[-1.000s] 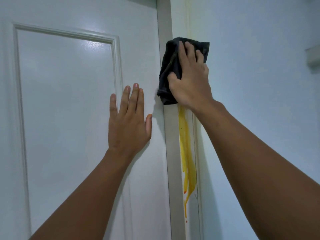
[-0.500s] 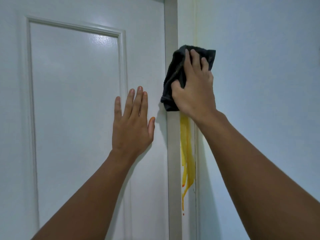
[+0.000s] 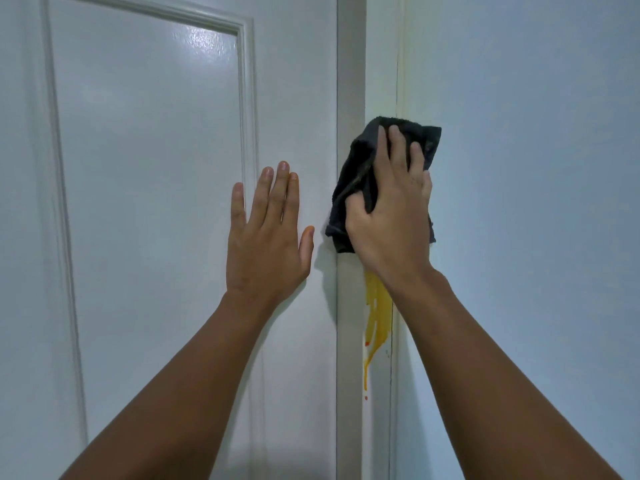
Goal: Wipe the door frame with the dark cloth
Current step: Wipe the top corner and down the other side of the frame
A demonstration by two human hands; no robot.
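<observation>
My right hand (image 3: 391, 209) presses a crumpled dark cloth (image 3: 353, 174) flat against the white door frame (image 3: 381, 64), fingers spread over the cloth. Below the cloth a yellow-orange drip stain (image 3: 377, 317) runs down the frame, its upper part hidden by my hand and wrist. My left hand (image 3: 266, 237) lies flat on the white panelled door (image 3: 149, 168), fingers up and slightly apart, holding nothing.
A grey strip (image 3: 349, 375) runs vertically between the door and the frame. A plain pale blue wall (image 3: 536, 168) fills the right side. Both forearms reach up from the bottom of the view.
My right hand and the cloth have slid down the frame, covering more of the yellow stain. The frame above the cloth now looks clean. My left hand stays flat on the door.
</observation>
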